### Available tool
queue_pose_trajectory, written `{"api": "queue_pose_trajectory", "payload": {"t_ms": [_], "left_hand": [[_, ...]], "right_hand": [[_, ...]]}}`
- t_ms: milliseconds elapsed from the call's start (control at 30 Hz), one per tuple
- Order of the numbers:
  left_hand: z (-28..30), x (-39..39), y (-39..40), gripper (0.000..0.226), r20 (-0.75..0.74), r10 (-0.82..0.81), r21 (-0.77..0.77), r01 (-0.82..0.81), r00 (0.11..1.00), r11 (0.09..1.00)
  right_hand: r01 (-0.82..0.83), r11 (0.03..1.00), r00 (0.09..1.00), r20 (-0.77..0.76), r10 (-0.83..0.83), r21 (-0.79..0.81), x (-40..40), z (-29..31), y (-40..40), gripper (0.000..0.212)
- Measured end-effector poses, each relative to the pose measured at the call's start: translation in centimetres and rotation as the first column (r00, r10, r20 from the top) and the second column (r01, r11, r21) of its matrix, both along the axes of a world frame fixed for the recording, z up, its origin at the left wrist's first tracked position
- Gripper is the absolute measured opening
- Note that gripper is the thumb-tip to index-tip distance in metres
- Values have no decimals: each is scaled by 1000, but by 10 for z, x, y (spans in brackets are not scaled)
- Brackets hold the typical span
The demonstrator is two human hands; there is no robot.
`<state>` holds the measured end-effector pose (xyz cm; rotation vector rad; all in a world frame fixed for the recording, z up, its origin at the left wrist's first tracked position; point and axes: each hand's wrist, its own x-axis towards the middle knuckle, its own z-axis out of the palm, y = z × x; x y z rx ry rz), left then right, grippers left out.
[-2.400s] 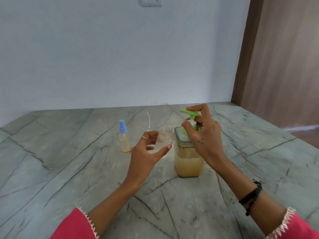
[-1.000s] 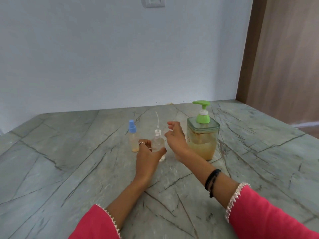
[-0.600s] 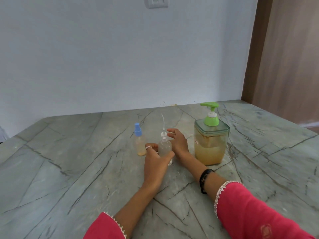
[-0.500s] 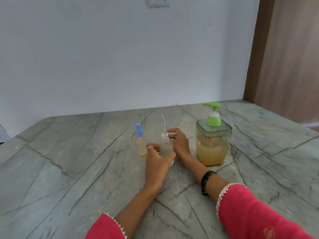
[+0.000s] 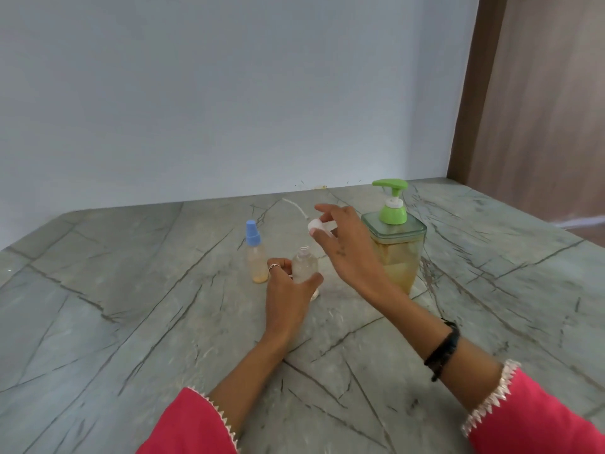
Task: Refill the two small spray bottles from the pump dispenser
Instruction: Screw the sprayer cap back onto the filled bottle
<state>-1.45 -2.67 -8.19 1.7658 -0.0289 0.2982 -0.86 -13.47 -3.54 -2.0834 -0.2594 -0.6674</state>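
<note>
The left hand (image 5: 288, 290) grips the open clear spray bottle (image 5: 305, 267) around its lower body, holding it upright on the countertop (image 5: 131, 306); this steadies the light bottle and keeps its uncapped neck facing up. The right hand (image 5: 343, 244) pinches the white spray head (image 5: 316, 225) above and to the right of that neck. The head's dip tube (image 5: 293, 204) trails up and away to the left, clear of the bottle. Judgement: the head is held off so that the neck is accessible.

The second spray bottle (image 5: 256, 257), with its blue cap on, stands just left of the held bottle, untouched. The pump dispenser (image 5: 394, 244) stands just beyond the right hand, within reach, part-filled with amber liquid.
</note>
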Motion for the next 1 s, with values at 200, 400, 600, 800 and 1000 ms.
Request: {"api": "queue_pose_trajectory", "payload": {"t_ms": [200,400,600,800,1000], "left_hand": [[2,-3,-1,36,2,2,-2,-2,1000,1000],[2,-3,0,37,2,-13,2,13,1000,1000],[1,-2,0,38,3,-5,15,5,1000,1000],[1,-2,-1,39,-6,0,8,0,1000,1000],[3,-4,-2,37,2,-14,1,14,1000,1000]], "right_hand": [[-7,991,995,101,-6,130,-43,23,-24,13],[8,990,997,73,-18,140,-54,30,-39,9],[-8,999,998,68,5,45,-52,30,-37,9],[-66,998,998,11,66,-13,-33,30,-26,22],[-172,985,985,-16,172,-20,-10,25,-5,38]]}}
